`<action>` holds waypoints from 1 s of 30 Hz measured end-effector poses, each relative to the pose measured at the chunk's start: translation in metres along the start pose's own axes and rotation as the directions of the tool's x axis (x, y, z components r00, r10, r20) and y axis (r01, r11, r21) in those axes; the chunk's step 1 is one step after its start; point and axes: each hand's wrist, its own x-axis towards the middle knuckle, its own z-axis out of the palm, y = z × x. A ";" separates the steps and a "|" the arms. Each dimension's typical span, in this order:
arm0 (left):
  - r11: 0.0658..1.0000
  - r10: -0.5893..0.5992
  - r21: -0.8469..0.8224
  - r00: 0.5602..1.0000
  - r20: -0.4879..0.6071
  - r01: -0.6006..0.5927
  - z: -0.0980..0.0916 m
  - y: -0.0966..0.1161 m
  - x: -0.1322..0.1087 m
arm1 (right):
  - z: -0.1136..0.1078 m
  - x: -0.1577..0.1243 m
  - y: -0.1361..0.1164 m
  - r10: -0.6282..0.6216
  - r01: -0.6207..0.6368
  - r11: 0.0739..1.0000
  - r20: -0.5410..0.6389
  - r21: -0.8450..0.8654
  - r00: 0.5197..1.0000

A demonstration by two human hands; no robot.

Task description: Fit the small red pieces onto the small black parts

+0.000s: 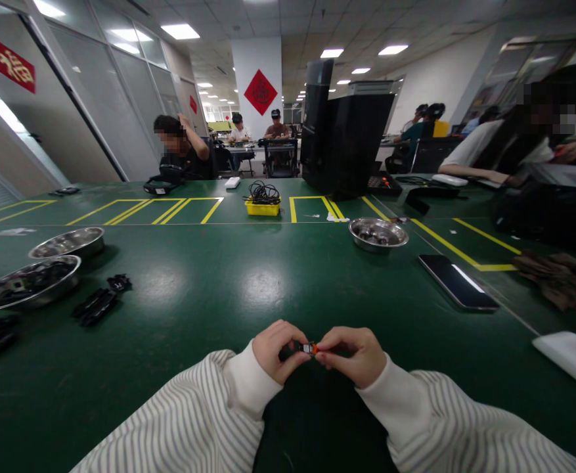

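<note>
My left hand (276,349) and my right hand (353,353) meet just above the green table (209,289), close to my body. Both pinch one small part (310,347), dark with a bit of metal and an orange end. The left fingers grip its dark side, the right fingers grip the orange side. Striped sleeves cover both forearms. Nothing else lies near my hands.
Two steel bowls (31,279) with dark parts stand at the left, with loose black pieces (98,302) beside them. A third bowl (377,233), a phone (458,281), brown gloves (561,279) and a white object (571,358) lie at the right. A yellow bin (263,207) of cables and a black case (341,141) stand farther back. People sit around.
</note>
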 end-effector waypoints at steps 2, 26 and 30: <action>1.000 0.005 -0.001 1.000 0.006 -0.005 0.000 0.000 0.000 | 0.000 0.000 -0.001 0.011 -0.011 1.000 0.006 -0.003 1.000; 1.000 0.020 0.017 1.000 0.008 -0.020 -0.003 0.006 0.002 | 0.000 0.000 -0.007 -0.134 0.133 0.970 0.007 -0.203 0.991; 1.000 0.010 0.028 1.000 0.028 -0.010 -0.004 0.009 0.004 | 0.000 0.000 -0.009 -0.127 0.123 0.973 -0.005 -0.197 0.992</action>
